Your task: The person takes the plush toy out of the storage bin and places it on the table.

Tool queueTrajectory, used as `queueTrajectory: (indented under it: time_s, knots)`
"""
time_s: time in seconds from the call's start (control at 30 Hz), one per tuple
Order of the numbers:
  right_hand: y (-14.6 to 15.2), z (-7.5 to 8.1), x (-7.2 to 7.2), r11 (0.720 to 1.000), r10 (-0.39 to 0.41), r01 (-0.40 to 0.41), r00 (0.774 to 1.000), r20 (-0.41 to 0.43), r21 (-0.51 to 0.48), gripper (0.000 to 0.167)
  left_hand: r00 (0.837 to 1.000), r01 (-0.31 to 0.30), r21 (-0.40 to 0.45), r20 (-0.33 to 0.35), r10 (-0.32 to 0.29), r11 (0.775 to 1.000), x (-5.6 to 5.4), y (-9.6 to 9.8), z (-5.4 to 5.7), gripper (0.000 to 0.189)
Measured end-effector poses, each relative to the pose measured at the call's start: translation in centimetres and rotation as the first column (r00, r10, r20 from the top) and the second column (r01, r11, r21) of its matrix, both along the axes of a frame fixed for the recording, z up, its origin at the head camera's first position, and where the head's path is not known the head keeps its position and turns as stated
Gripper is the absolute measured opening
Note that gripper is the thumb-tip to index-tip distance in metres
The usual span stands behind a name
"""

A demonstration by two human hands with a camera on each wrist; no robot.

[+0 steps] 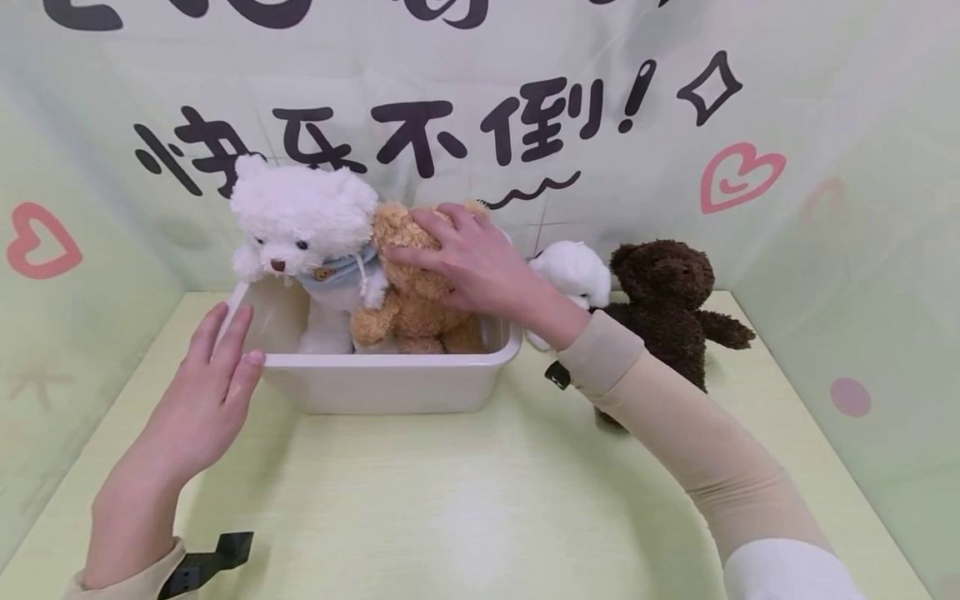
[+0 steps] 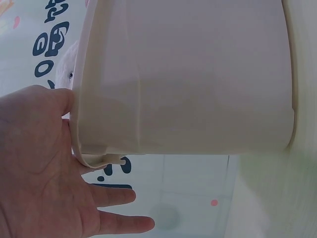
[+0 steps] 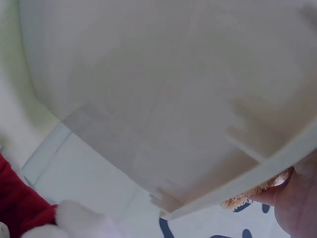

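Note:
A white plastic bin (image 1: pixel 397 385) stands on the table, holding two plush bears. The white teddy bear (image 1: pixel 303 208), wearing a light blue scarf, sits in its left half and leans above the rim. Beside it is a tan teddy bear (image 1: pixel 420 308). My right hand (image 1: pixel 472 258) grips the tan bear's head from above, fingers spread across its face. At the bin's left end, my left hand (image 1: pixel 202 400) rests against the rim with extended fingers; the left wrist view shows its thumb (image 2: pixel 62 101) at the rim.
To the bin's right, a dark brown teddy bear (image 1: pixel 667 283) and a white plush toy (image 1: pixel 573 271) stand near the back wall, partly behind my right forearm. Red cloth (image 3: pixel 22 203) shows beside white plush in the right wrist view. Printed cloth walls enclose the table (image 1: pixel 450 492).

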State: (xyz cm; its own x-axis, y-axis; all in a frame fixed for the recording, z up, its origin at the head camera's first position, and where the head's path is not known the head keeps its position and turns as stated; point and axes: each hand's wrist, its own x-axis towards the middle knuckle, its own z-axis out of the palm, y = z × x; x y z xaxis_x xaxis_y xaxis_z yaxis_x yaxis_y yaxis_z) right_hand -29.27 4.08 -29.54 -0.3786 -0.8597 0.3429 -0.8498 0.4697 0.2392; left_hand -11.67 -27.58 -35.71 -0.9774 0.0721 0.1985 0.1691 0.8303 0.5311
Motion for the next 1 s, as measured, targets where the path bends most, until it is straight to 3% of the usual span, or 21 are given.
queueTrajectory:
  time_s: [0.33,0.77,1.0]
  knots:
    - [0.2,1.7,0.9,0.999,0.023,-0.025,0.998,-0.065,-0.02,0.077,1.0,0.006,0.003,-0.003,-0.006,1.0,-0.1,0.0,0.0,0.061]
    - [1.7,4.3,1.8,0.989,0.049,-0.069,0.987,-0.153,-0.13,0.077,1.0,0.003,0.002,-0.004,-0.003,1.0,-0.1,0.0,-0.1,0.06]
    - [2.4,5.3,2.1,0.97,0.067,-0.114,0.974,-0.215,-0.215,0.072,1.0,0.001,0.001,0.002,-0.001,1.0,-0.1,0.0,-0.1,0.06]
